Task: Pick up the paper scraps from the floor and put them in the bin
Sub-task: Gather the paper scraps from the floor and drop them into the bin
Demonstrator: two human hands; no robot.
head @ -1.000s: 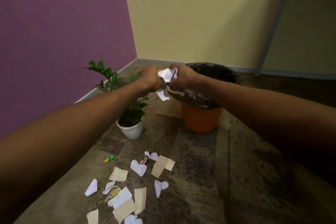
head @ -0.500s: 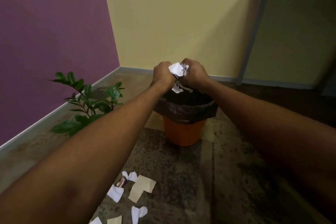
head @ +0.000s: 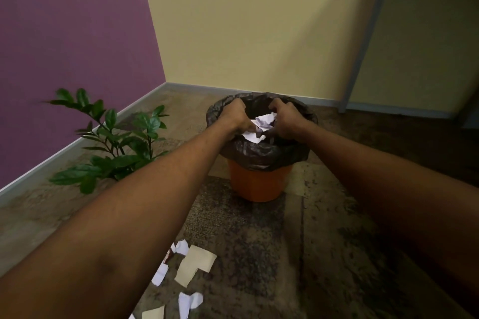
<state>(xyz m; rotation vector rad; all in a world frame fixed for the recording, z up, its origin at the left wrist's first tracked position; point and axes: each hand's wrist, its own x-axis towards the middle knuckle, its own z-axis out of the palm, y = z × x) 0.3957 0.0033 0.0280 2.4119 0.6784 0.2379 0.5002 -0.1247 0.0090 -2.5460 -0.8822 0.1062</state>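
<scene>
An orange bin (head: 258,184) lined with a black bag stands on the floor ahead of me. Both my hands reach into its mouth. My left hand (head: 237,119) and my right hand (head: 283,122) together hold a crumpled wad of white paper scraps (head: 261,125) between them, just inside the rim. Several more scraps lie on the floor near me: a beige piece (head: 195,264) and small white pieces (head: 190,303) beside my left forearm, which hides part of the pile.
A green-leaved plant (head: 114,142) stands left of the bin by the purple wall. The yellow wall and a grey baseboard run behind the bin. A grey metal leg (head: 363,41) leans at the right.
My hands have dropped with the wad from above the bin's rim down into its mouth. The view has shifted so the bin sits lower and nearer centre.
</scene>
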